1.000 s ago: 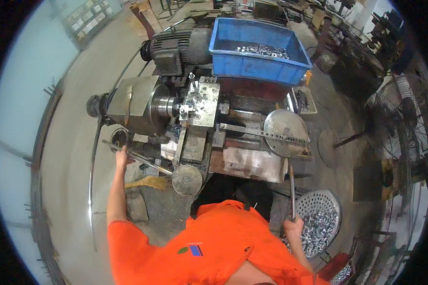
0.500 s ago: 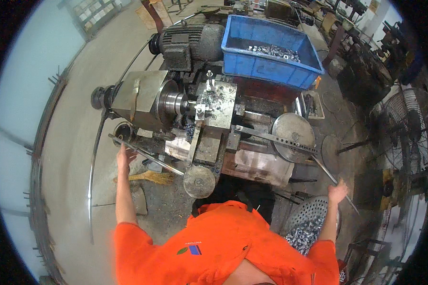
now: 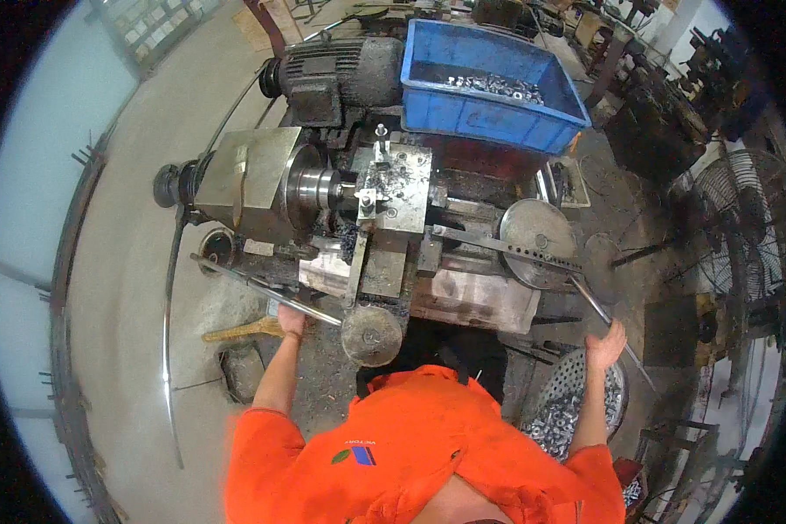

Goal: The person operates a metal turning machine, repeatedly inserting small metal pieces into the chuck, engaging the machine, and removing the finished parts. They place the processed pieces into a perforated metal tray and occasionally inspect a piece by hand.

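A small lathe stands before me, with a chuck (image 3: 313, 188) on its spindle and a metal tool block (image 3: 395, 183) to the right of it. My right hand (image 3: 604, 344) is closed around a steel lever rod (image 3: 592, 301) beside the round plate (image 3: 537, 242) on the right. My left hand (image 3: 292, 320) is just below the left lever rod (image 3: 251, 285), which runs to a smaller round disc (image 3: 371, 335). The left fingertips are partly hidden, so their grip does not show. Dark metal chips (image 3: 348, 244) cling below the chuck.
Behind the lathe are a motor (image 3: 345, 74) and a blue bin (image 3: 489, 109) with small metal parts. A perforated basket (image 3: 576, 375) of similar parts stands by my right arm. A straw broom (image 3: 240, 331) lies at left; a fan (image 3: 734, 218) stands far right.
My left hand has moved right and nearer me, from the outer end of the left lever rod to below its inner part. My right hand stays on its lever, nearly unmoved.
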Demonstrator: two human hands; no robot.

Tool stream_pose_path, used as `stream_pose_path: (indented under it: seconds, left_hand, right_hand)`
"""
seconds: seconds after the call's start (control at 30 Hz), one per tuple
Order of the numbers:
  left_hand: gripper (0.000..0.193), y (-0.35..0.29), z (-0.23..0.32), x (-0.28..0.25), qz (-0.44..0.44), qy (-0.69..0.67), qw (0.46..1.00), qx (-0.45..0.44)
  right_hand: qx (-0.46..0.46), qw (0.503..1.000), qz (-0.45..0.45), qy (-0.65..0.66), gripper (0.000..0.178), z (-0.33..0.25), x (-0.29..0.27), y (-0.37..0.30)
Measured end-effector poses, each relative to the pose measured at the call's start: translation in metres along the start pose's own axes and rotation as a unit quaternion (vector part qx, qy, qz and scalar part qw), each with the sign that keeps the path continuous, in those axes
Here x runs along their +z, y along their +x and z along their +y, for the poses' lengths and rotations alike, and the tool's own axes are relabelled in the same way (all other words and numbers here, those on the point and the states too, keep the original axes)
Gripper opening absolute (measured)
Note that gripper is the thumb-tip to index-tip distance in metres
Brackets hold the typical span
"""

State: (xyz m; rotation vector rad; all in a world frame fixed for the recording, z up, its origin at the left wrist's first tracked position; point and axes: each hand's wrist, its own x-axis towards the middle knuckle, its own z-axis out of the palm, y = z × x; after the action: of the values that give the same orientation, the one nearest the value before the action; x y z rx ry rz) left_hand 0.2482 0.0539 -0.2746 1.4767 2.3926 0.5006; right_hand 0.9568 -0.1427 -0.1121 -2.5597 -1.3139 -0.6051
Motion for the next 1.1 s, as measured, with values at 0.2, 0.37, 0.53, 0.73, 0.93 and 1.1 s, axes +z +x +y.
stream_pose_path:
  seconds: [0.2,0.37,0.53,0.73,0.93,1.1]
  left_hand:
    - [0.047,0.032,-0.015,-0.071,-0.205,0.270,0.928,0.154]
    - [0.054,0.042,-0.033,-0.062,-0.219,0.236,0.941,0.108]
    - [0.049,0.038,0.007,-0.148,-0.180,0.060,0.979,0.071]
    - [0.031,0.024,0.036,-0.305,0.096,0.036,0.989,0.111]
    - [0.037,-0.006,-0.063,-0.320,0.101,0.159,0.981,-0.039]
    - [0.034,0.026,-0.132,-0.319,0.077,0.208,0.958,-0.182]
  right_hand:
    - [-0.005,0.998,-0.044,0.036,0.064,0.014,-0.006,0.009]
    - [-0.034,0.985,-0.055,0.160,0.062,-0.028,-0.029,0.039]
    - [-0.132,0.908,-0.104,0.384,0.045,-0.162,-0.081,0.098]
    - [-0.394,0.767,-0.134,0.487,0.041,-0.386,-0.136,0.120]
    - [-0.481,0.778,-0.251,0.316,0.028,-0.523,-0.137,0.103]
    - [-0.496,0.786,-0.244,0.278,0.023,-0.546,-0.130,0.093]
